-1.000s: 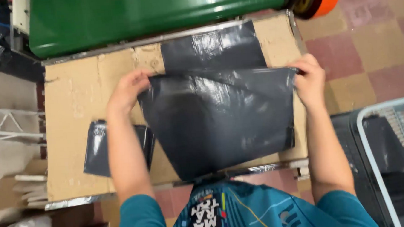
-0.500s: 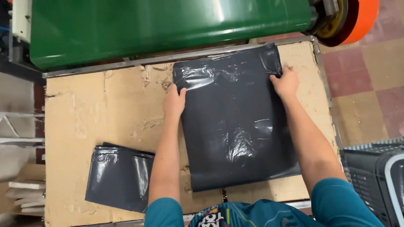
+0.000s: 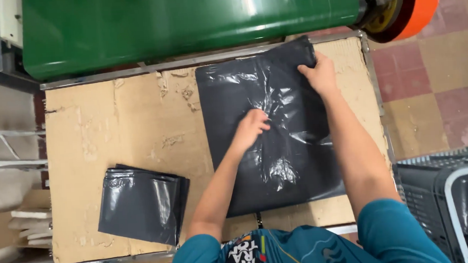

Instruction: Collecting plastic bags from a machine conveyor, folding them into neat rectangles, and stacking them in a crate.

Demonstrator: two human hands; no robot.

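A large dark grey plastic bag point(image 3: 294, 160) lies flat on the cardboard-covered table point(image 3: 111, 127). My right hand point(image 3: 320, 74) grips the bag's far right corner near the green machine. My left hand point(image 3: 251, 129) rests palm down on the middle of the bag, fingers together, pressing the plastic. A folded stack of similar grey bags point(image 3: 141, 203) sits at the near left of the table, away from both hands.
A green machine point(image 3: 185, 22) with an orange roll point(image 3: 417, 4) runs along the table's far edge. A dark plastic crate point(image 3: 446, 206) stands on the tiled floor at the right. Cardboard scraps point(image 3: 20, 225) lie at the left.
The bag has been turned lengthwise and laid flat. My left hand slid from the bag's far left corner to its middle; my right hand stays on the far right corner.
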